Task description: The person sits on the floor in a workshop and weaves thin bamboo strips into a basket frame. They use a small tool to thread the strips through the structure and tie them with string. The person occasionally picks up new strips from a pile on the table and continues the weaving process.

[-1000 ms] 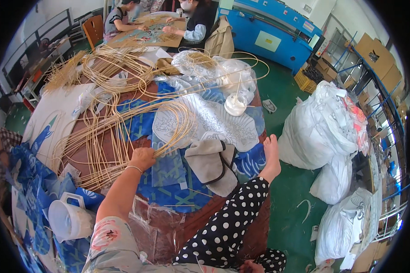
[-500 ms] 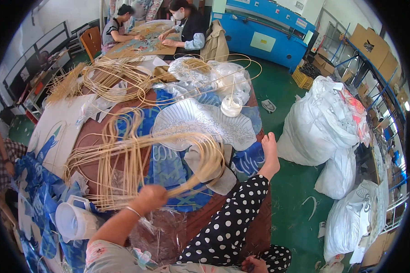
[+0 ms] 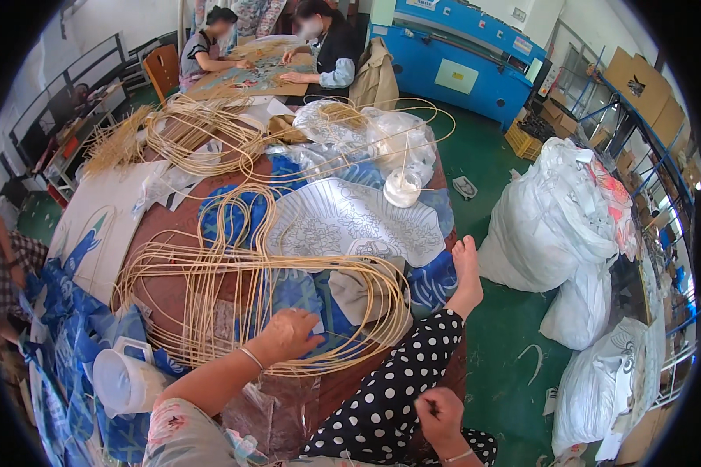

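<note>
The bundle of long pale bent cane loops (image 3: 265, 300) lies across the near part of the surface (image 3: 163, 233), its curved ends springing right toward the bare foot (image 3: 467, 272). Loose strands could slip free or snag the white patterned fan-shaped sheet (image 3: 350, 222) if dragged. The left hand (image 3: 288, 335) reaches forward from a bent arm, fingers curled on the loops. The right hand (image 3: 438, 409) rests on the polka-dot lap, fingers folded together.

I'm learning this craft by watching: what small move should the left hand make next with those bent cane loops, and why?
Probably draw the cane loops slightly closer: the left hand grips their gathered ends, while the loops sprawl across the table, and the right hand rests away on the knee.
</note>
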Tool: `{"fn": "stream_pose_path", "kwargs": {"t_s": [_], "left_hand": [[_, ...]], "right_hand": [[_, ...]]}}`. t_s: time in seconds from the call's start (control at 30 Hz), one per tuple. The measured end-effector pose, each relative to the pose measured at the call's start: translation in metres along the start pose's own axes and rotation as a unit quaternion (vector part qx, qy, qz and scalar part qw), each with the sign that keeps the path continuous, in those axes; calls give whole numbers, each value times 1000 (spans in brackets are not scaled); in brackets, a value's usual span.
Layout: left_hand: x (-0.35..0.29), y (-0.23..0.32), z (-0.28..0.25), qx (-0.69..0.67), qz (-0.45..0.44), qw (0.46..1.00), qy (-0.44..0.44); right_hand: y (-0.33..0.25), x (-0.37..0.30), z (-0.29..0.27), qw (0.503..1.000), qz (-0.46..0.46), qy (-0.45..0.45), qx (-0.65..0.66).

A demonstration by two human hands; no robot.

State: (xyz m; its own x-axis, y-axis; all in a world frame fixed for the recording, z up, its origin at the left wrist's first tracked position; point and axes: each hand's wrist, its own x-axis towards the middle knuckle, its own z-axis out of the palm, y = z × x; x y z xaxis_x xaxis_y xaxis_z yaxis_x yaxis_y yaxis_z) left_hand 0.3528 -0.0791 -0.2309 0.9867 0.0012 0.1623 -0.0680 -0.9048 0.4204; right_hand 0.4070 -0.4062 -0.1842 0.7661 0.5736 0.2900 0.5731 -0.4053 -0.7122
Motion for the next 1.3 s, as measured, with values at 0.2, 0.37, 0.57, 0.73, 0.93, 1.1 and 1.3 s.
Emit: {"fn": "stream_pose_path", "kwargs": {"t_s": [0.2,0.37,0.57,0.73,0.93,1.1,1.3], "left_hand": [[57,-37,-12,56,14,995,77],[126,-101,-10,127,-62,982,126],[191,-159,-23,154,-196,964,96],[215,-201,-18,172,-281,938,106],[236,-217,-18,171,-332,925,67],[247,-232,-13,164,-323,930,64],[252,-224,-18,178,-321,930,-5]], "right_hand": [[7,60,50,977,-137,-114,-113],[20,63,73,985,-119,-81,-93],[17,73,74,993,-89,-76,-35],[22,69,76,995,-69,-70,-28],[25,67,74,996,-47,-71,-41],[12,77,67,997,-31,-73,-24],[12,81,70,996,-22,-84,-20]]}}
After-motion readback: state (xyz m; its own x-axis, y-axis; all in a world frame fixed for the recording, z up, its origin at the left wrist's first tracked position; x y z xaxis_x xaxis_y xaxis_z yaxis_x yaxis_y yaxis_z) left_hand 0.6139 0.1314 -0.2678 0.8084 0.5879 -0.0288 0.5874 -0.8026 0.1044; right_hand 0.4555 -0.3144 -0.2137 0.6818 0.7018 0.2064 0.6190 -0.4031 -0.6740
